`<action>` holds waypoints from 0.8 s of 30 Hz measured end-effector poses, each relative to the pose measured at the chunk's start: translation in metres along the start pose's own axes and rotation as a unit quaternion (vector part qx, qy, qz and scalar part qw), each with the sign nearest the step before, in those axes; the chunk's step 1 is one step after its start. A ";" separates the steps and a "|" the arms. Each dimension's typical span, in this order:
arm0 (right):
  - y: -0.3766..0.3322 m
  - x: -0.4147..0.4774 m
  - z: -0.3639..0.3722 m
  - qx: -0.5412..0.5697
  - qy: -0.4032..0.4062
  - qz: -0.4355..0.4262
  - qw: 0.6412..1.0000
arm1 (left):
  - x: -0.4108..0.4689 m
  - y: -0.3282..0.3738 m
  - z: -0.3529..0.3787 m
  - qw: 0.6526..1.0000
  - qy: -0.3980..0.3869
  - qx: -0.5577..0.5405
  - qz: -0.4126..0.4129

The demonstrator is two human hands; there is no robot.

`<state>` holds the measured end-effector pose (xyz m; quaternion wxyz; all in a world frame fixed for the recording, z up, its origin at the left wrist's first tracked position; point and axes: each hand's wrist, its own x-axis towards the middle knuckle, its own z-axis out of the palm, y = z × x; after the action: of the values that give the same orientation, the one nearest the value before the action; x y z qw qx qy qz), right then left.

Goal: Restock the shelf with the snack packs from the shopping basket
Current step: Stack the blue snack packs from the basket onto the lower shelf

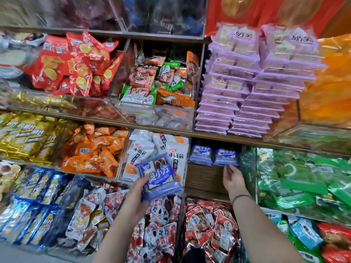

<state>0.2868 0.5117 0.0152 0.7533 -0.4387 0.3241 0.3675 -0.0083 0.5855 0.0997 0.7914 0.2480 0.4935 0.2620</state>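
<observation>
Plainly, left grip (140,188) grasps blue pack (158,175); right grip (232,179) released (fingertips (227,168) blurred) near shelved packs (225,157).

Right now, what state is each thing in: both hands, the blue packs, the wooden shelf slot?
Left hand: grips blue snack packs, fingers curled under.
Blue snack packs: held tilted, not shelved.
Right hand: open, fingers straight, at shelved blue packs; contact unclear.
Shelved blue packs: two piles side by side at the back.
Wooden shelf slot: partly filled.
</observation>
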 end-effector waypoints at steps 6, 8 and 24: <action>0.021 -0.060 -0.020 -0.250 -0.102 -0.015 0.963 | 0.000 -0.004 0.000 0.998 0.033 0.041 0.034; 0.037 -0.093 -0.020 -0.368 -0.186 -0.034 0.910 | -0.001 -0.005 0.003 0.992 0.076 0.088 0.055; 0.060 -0.139 -0.032 -0.314 -0.291 -0.012 0.904 | -0.015 -0.008 0.011 0.974 0.121 0.165 0.098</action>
<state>0.1589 0.4662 0.0892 0.6419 -0.5298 -0.0472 0.5524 -0.0026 0.5682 0.1081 0.6447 0.3885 0.5951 0.2815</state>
